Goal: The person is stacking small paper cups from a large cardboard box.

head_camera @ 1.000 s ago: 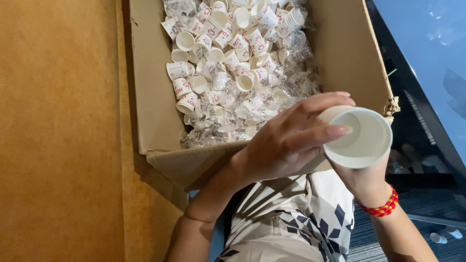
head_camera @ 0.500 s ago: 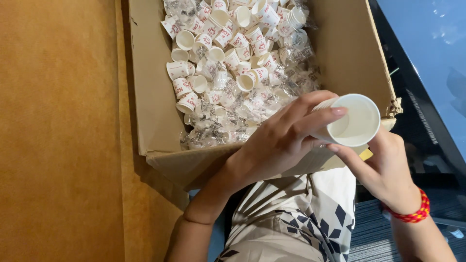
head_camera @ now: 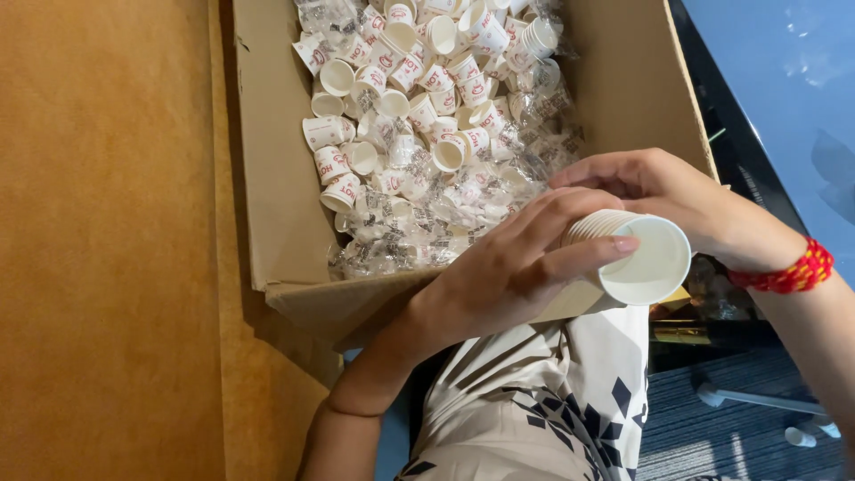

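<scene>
Head view: right hand (head_camera: 686, 200) now back on the cup stack (head_camera: 628, 254) beside the cardboard box (head_camera: 276, 178), left hand (head_camera: 512, 267) gripping it too.

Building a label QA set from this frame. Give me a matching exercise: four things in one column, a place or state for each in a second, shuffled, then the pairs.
Things:
1. stack of white paper cups
2. cardboard box
3. red beaded bracelet
4. loose small paper cups

Places or states:
A. on the right wrist
B. open, flaps out, standing by the brown surface
C. held nested between left hand and right hand
D. heaped inside the box among clear plastic wrappers

Pairs: 1-C, 2-B, 3-A, 4-D
</scene>
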